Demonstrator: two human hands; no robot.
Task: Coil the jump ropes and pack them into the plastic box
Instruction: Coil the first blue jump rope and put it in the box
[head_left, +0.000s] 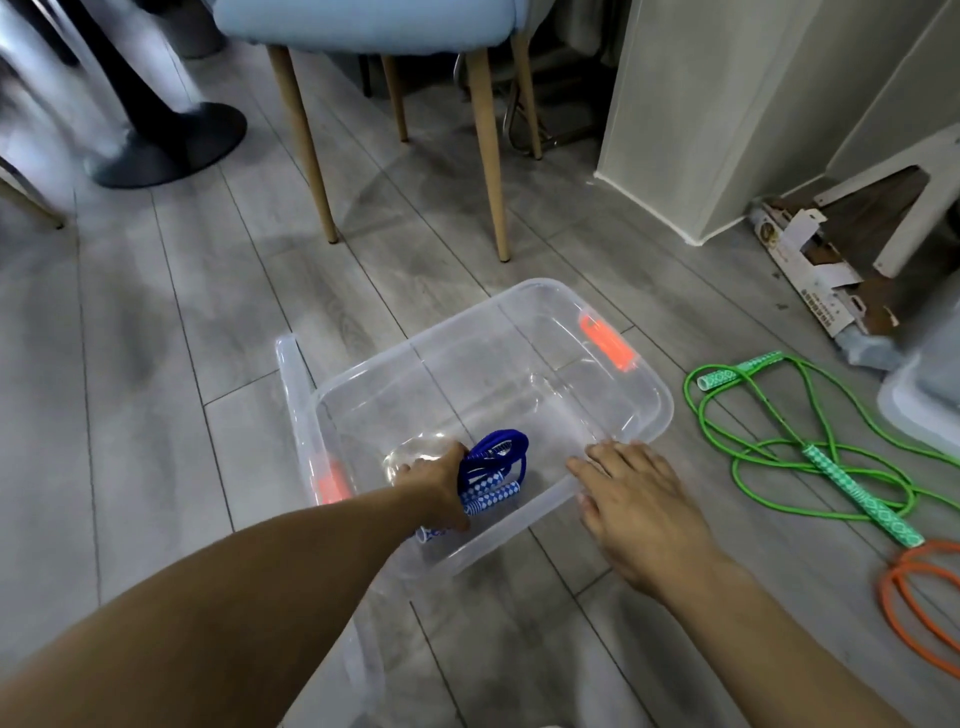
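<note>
A clear plastic box (644, 374) with orange handles sits on the grey floor. My left hand (441, 488) reaches inside its near left corner and grips a coiled blue jump rope (498, 457) with blue-and-white patterned handles. My right hand (634, 499) rests flat on the box's near rim, fingers spread, holding nothing. To the right of the box a green jump rope (769, 457) lies loose and uncoiled on the floor. Part of an orange jump rope (904, 597) shows at the right edge.
The box's clear lid (296, 384) lies under or beside its left side. A blue chair with wooden legs (488, 156) stands behind the box. A black round stand base (166, 145) is far left. Torn cardboard (810, 275) and a white stool lie far right.
</note>
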